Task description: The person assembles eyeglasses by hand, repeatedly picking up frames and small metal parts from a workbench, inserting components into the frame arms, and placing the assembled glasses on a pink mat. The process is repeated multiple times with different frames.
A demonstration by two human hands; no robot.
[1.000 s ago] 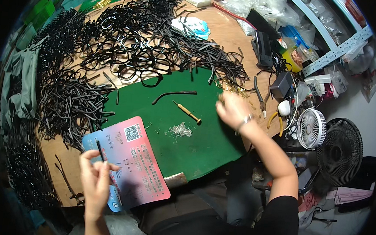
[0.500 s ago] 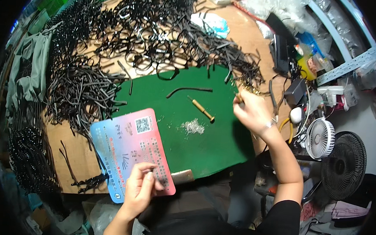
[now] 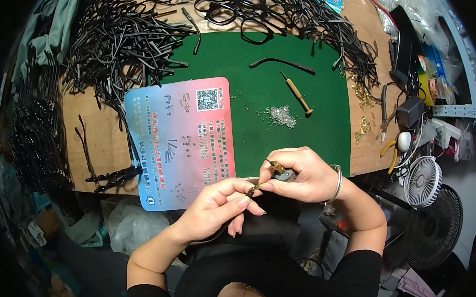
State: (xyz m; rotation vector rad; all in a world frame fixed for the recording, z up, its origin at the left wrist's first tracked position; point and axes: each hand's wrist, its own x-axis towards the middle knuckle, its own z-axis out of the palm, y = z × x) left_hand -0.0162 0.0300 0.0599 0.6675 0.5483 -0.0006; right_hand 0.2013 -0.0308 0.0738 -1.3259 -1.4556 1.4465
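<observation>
Over the near edge of the table, my two hands meet at the fingertips. My left hand (image 3: 215, 210) is closed in a pinch on a small dark piece (image 3: 252, 192), too small to make out. My right hand (image 3: 307, 177) is closed round a short brass-and-grey tool (image 3: 284, 174), its kind partly hidden by the fingers; thumb and fingertip press against the small piece. On the green mat (image 3: 315, 137) lie a brass screwdriver (image 3: 297, 93), a heap of tiny clear-silver bits (image 3: 281, 116) and a black glasses temple arm (image 3: 281, 63).
A blue-and-pink printed card (image 3: 166, 117) covers the mat's left part, with tiny dark parts on it. Black temple arms (image 3: 124, 54) and glasses frames (image 3: 241, 12) pile up behind. Brass bits (image 3: 364, 123), pliers (image 3: 389, 152) and a white fan (image 3: 423, 181) stand at right.
My right hand has come from the mat's far right, near the brass bits, to meet my left hand. My left hand has shifted right, off the card. The view has tilted down.
</observation>
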